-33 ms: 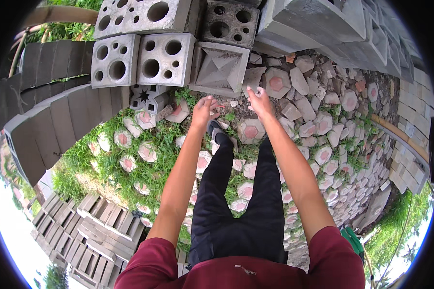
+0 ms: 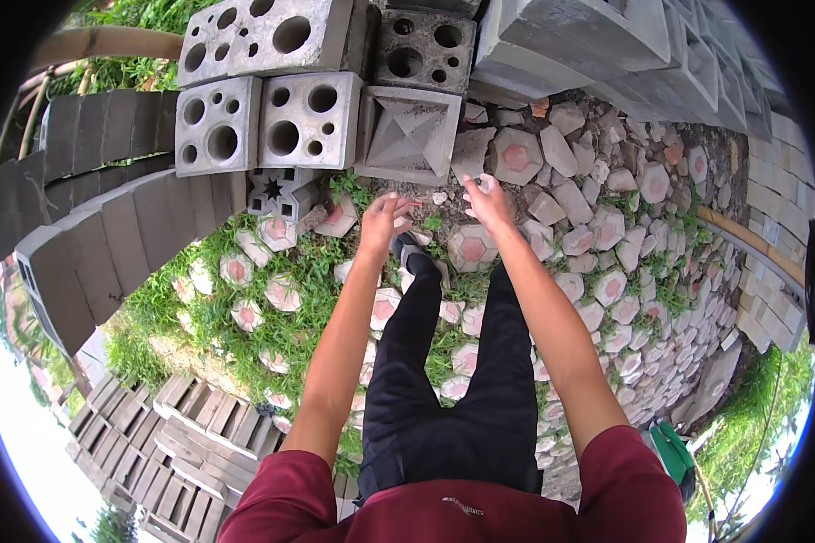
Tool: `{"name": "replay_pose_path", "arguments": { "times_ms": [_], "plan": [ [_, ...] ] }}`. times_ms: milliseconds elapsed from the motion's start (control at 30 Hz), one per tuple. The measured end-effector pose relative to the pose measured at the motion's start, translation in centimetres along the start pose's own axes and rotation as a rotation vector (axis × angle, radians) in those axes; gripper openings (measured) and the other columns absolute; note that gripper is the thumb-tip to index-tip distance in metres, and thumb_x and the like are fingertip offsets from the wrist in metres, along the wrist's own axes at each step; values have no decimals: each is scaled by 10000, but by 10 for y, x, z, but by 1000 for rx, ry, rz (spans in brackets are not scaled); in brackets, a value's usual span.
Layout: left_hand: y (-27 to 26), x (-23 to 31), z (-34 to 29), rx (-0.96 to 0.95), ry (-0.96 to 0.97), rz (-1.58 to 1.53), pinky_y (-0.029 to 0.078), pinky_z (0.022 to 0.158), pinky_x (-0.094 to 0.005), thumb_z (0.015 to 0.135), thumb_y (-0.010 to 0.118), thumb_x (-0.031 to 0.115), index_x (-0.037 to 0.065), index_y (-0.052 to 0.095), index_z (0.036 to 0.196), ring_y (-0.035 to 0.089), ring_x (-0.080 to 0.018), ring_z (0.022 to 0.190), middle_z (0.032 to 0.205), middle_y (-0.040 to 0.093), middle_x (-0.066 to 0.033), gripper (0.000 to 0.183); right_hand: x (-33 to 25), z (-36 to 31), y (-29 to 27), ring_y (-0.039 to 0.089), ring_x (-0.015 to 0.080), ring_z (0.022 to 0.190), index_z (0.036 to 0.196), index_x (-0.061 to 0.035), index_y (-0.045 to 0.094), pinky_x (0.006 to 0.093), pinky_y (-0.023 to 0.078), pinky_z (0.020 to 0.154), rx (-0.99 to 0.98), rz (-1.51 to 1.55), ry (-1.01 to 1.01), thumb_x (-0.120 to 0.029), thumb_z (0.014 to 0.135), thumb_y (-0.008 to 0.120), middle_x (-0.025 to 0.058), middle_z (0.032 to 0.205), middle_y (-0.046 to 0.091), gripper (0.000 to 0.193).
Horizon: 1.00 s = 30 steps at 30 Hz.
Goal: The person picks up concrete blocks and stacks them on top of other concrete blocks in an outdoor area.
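My left hand (image 2: 382, 220) hangs over the ground just in front of the stacked blocks, its fingers loosely bent and apart. Holding nothing, my right hand (image 2: 489, 204) is raised a short way to its right with the thumb and fingers spread. Beyond the gap between them, a grey concrete block with a pyramid-shaped recessed face (image 2: 409, 136) is the nearest block to both hands. Left of it sit two concrete blocks with round holes, the inner one (image 2: 310, 122) beside the outer one (image 2: 219, 127). A small block with a star-shaped opening (image 2: 276, 192) lies below these.
Tall grey blocks (image 2: 570, 50) are stacked at the far right. A curved row of grey blocks (image 2: 127, 231) runs along the left. Hexagonal pavers (image 2: 471, 247) and broken stones cover the ground among grass. A bamboo pole (image 2: 756, 244) lies at right; more stacked blocks (image 2: 167, 443) stand lower left.
The view has shifted slightly, so the stacked blocks appear a little lower. Both hands keep nearly the same pose and place.
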<state>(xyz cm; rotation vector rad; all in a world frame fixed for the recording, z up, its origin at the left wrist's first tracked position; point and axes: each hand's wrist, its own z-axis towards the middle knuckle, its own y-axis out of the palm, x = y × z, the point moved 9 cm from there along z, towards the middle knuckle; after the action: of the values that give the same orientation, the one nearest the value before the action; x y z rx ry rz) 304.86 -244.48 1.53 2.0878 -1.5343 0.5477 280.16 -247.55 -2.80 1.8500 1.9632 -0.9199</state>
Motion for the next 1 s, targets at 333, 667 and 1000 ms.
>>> {"name": "replay_pose_path", "arguments": {
  "times_ms": [333, 667, 1000],
  "plan": [
    [27, 2, -136, -151, 294, 461, 466, 703, -248, 971, 533, 211, -8, 653, 914, 579, -83, 761, 861, 678, -38, 256, 4, -228, -113, 682, 246, 921, 1197, 32, 556, 341, 543, 801, 172, -44, -398, -309, 929, 617, 183, 1017, 687, 438],
    [133, -2, -254, -419, 478, 752, 476, 627, -275, 988, 530, 270, -23, 629, 948, 585, -94, 677, 782, 670, -62, 312, 87, -385, -183, 689, 260, 918, 1166, 14, 591, 339, 536, 797, 474, 225, -336, -299, 921, 617, 184, 990, 695, 398],
    [268, -122, -406, -1017, 898, 1159, 513, 678, -274, 880, 583, 68, -29, 546, 1236, 646, -127, 745, 908, 716, -124, 371, 236, -605, -270, 690, 282, 845, 1147, 33, 584, 371, 526, 734, 930, 222, -233, -273, 897, 624, 194, 911, 692, 397]
  ]
}}
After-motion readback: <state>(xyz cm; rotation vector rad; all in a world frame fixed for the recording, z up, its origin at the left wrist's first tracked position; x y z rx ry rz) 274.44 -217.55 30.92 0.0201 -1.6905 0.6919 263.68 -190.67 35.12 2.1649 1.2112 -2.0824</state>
